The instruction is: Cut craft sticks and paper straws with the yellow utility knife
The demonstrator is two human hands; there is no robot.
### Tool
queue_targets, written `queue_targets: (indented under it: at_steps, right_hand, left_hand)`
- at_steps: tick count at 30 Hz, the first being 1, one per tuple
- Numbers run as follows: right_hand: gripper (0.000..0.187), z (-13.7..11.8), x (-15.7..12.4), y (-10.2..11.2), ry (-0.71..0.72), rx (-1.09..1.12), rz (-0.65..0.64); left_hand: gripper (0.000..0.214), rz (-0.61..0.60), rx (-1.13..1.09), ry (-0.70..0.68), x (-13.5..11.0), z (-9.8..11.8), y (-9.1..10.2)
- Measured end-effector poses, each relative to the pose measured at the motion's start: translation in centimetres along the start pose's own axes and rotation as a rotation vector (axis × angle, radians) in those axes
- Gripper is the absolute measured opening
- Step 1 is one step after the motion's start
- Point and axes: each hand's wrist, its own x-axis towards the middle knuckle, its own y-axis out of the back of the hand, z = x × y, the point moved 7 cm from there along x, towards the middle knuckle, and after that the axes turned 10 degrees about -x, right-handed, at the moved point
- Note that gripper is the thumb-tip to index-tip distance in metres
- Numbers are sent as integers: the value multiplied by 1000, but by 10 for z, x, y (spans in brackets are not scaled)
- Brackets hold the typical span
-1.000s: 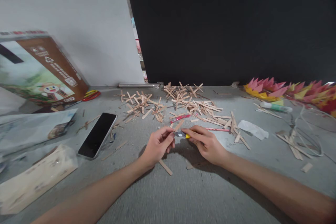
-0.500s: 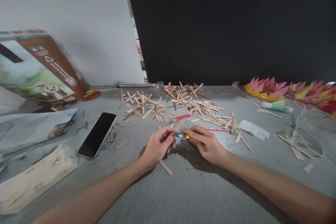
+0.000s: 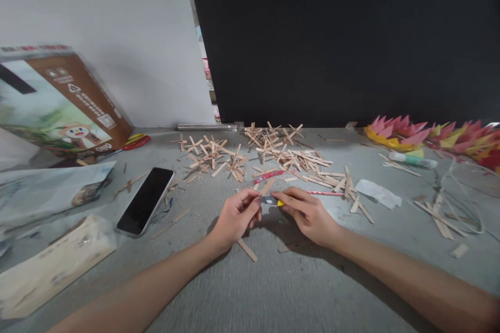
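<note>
Between the fingers of my left hand (image 3: 239,217) a flat wooden craft stick (image 3: 267,186) is pinched, its free end slanting up to the right. My right hand (image 3: 307,214) is closed on a yellow utility knife (image 3: 280,202). The knife's blade (image 3: 269,200) points left and meets the stick close to my left fingertips. Another craft stick (image 3: 247,250) lies on the grey table (image 3: 250,296) just below my left hand. Beyond both hands spreads a pile of craft sticks (image 3: 273,145), many of them joined in crosses.
To the left are a black phone (image 3: 146,201), a pale soft packet (image 3: 58,265) and a brown printed bag (image 3: 78,104). A crumpled white tissue (image 3: 378,193), a glue stick (image 3: 412,159) and pink and yellow folded paper (image 3: 402,132) lie on the right. A dark panel (image 3: 344,41) stands behind.
</note>
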Motion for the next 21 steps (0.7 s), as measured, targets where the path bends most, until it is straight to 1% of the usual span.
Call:
queue_targets:
  at_steps: [10, 16, 21]
  right_hand:
    - [46, 0, 0, -1, -2, -15, -1]
    - [45, -1, 0, 0, -9, -32, 0]
    - [45, 0, 0, 1, -11, -19, 3]
  left_hand:
    - [40, -15, 1, 6, 0, 1, -1]
    - [38, -3, 11, 24, 1, 0, -1]
    - [39, -21, -4, 16, 1, 0, -2]
